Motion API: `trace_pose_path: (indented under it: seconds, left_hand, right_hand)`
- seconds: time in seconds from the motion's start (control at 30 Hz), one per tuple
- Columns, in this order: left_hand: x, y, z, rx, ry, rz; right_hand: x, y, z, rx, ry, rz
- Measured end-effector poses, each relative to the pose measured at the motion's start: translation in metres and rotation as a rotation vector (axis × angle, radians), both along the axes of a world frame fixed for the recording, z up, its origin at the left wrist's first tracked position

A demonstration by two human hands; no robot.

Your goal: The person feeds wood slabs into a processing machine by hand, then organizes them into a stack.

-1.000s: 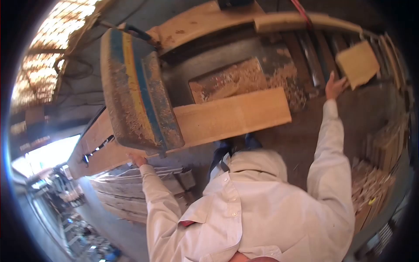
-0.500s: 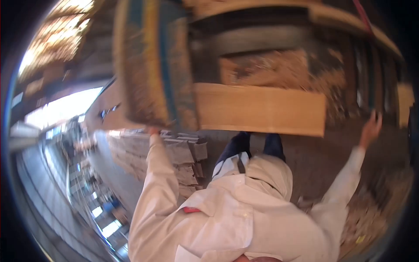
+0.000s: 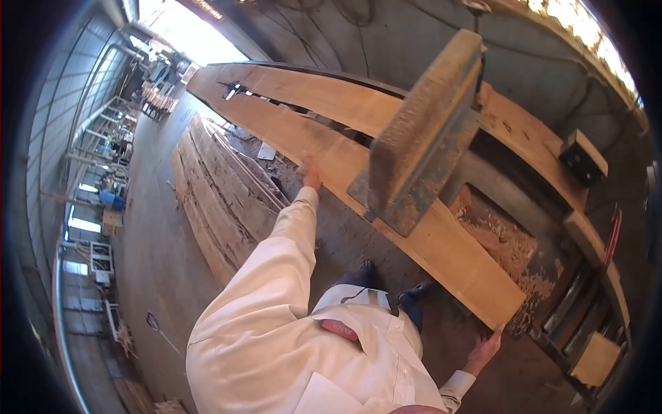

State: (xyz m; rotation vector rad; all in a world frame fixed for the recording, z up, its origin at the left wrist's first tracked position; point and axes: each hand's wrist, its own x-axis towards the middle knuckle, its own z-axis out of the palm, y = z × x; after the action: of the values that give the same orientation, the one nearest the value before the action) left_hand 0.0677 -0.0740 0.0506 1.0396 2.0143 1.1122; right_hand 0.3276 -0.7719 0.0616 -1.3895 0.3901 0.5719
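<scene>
A long wooden plank [image 3: 452,252] lies on a machine bed and passes beneath the machine's upright, dusty metal guard [image 3: 420,131]. My left hand [image 3: 310,172] grips the plank's near edge left of the guard, its fingers over the top and its thumb hidden. At the plank's right end, my right hand [image 3: 484,350] holds the near corner with bent fingers; its underside is out of sight. Behind the plank runs a second long board [image 3: 324,93], with a dark gap between them. Wood shavings [image 3: 493,234] fill an opening in the machine beside the plank.
Rough-edged boards [image 3: 214,186] are stacked on the floor at left. A black box with a wooden top [image 3: 585,160] sits on the machine's far side. A small wood block [image 3: 596,359] and a red bar [image 3: 612,238] are at right. My feet stand below the plank.
My view has turned and sharpened. My right hand, earlier open and apart from the plank, is now at its end corner. My left hand, partly hidden before, now shows on the near edge.
</scene>
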Motion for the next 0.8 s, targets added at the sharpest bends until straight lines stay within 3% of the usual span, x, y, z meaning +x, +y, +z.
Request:
trace_pose_path:
  seconds: [0.07, 0.27, 0.37, 0.4, 0.5, 0.63, 0.8]
  left_hand:
    - [-0.011, 0.027, -0.044, 0.077, -0.052, 0.053]
    - [-0.003, 0.009, -0.023, 0.082, -0.164, -0.028]
    - [-0.002, 0.009, -0.024, 0.029, 0.048, 0.070]
    - [-0.015, 0.007, -0.018, -0.012, -0.113, -0.133]
    - [-0.020, 0.004, -0.019, -0.086, 0.031, -0.155]
    - [-0.045, 0.002, -0.007, -0.087, -0.099, -0.333]
    - [-0.067, 0.004, 0.001, -0.041, -0.241, -0.505]
  right_hand:
    - [0.001, 0.007, 0.005, -0.009, 0.030, -0.015]
    - [-0.003, 0.022, 0.001, -0.111, 0.026, -0.041]
    - [-0.019, 0.033, 0.006, -0.097, -0.016, -0.099]
    - [-0.023, 0.035, 0.004, -0.077, -0.047, -0.115]
    - [-0.025, 0.041, -0.009, -0.092, -0.221, -0.161]
    - [-0.013, 0.017, -0.038, 0.000, -0.123, -0.209]
    - [-0.076, 0.038, -0.024, 0.232, -0.067, -0.373]
